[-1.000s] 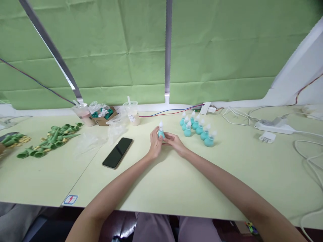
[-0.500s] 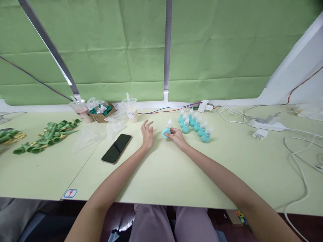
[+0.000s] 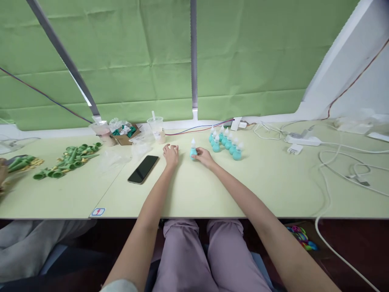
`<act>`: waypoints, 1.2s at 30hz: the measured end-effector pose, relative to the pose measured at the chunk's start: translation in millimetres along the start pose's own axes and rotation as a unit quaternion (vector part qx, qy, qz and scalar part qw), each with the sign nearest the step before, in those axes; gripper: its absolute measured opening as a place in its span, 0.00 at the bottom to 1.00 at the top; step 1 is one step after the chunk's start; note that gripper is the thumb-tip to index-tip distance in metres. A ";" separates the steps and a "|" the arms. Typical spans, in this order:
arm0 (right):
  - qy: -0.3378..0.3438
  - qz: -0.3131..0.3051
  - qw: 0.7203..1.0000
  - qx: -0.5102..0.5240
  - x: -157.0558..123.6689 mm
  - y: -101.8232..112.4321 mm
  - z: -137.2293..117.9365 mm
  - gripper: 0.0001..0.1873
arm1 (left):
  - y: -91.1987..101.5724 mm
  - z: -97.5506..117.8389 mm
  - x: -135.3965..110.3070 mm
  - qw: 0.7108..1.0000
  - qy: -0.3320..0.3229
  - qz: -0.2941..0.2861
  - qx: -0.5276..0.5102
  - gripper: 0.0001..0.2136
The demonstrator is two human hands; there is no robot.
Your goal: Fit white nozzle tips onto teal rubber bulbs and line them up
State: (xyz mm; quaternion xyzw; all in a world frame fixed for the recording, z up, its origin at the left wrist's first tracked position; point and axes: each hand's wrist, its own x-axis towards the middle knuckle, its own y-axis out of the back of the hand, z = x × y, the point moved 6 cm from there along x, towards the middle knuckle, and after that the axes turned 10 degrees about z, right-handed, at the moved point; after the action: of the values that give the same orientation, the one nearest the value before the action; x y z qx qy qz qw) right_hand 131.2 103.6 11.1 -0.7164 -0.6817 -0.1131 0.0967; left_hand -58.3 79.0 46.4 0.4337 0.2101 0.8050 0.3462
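Between thumb and fingers, my right hand (image 3: 204, 157) grips a small turquoise bottle (image 3: 193, 154) with a rounded body and a white pointed top. The bottle is upright at the table surface, its right side partly covered by my fingers. To its left, my left hand (image 3: 171, 155) rests low over the table, fingers bent and slightly apart, holding nothing. Several similar turquoise bottles (image 3: 236, 154) stand in slanted rows to the right of my right hand.
A black phone (image 3: 143, 169) lies left of my left forearm. Behind it are a plastic cup (image 3: 158, 130), a cardboard box (image 3: 124, 138) and clear plastic bags. Green cone-shaped pieces (image 3: 71, 158) are heaped at left. White cables and a power strip (image 3: 304, 140) occupy the right.
My left hand has lowered, its raised fingers now bent toward the table. The bottle in my right hand has gone from tilted to upright. The camera view has shifted.
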 end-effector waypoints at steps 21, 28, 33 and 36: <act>0.120 0.206 0.951 -0.198 -37.2 59.0 -47.5 0.15 | 30.7 -11.3 -27.6 0.998 0.004 -0.024 0.051 0.16; 0.011 0.322 0.911 -0.257 -42.9 88.5 -35.6 0.18 | 24.1 -12.9 -26.2 0.997 -0.006 -0.049 0.059 0.16; -0.036 0.338 0.902 -0.266 -43.8 95.3 -27.7 0.17 | 19.5 -13.0 -26.3 0.996 -0.022 -0.062 0.066 0.16; -0.041 0.337 0.902 -0.268 -42.5 95.7 -25.2 0.16 | 17.4 -13.9 -25.9 0.995 -0.028 -0.066 0.070 0.17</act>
State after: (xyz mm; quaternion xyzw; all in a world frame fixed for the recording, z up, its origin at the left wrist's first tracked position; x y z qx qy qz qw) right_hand 224.1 50.7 24.1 -0.9064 -0.3466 -0.2223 -0.0947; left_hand -66.6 47.7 35.8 0.4647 0.2842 0.7510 0.3732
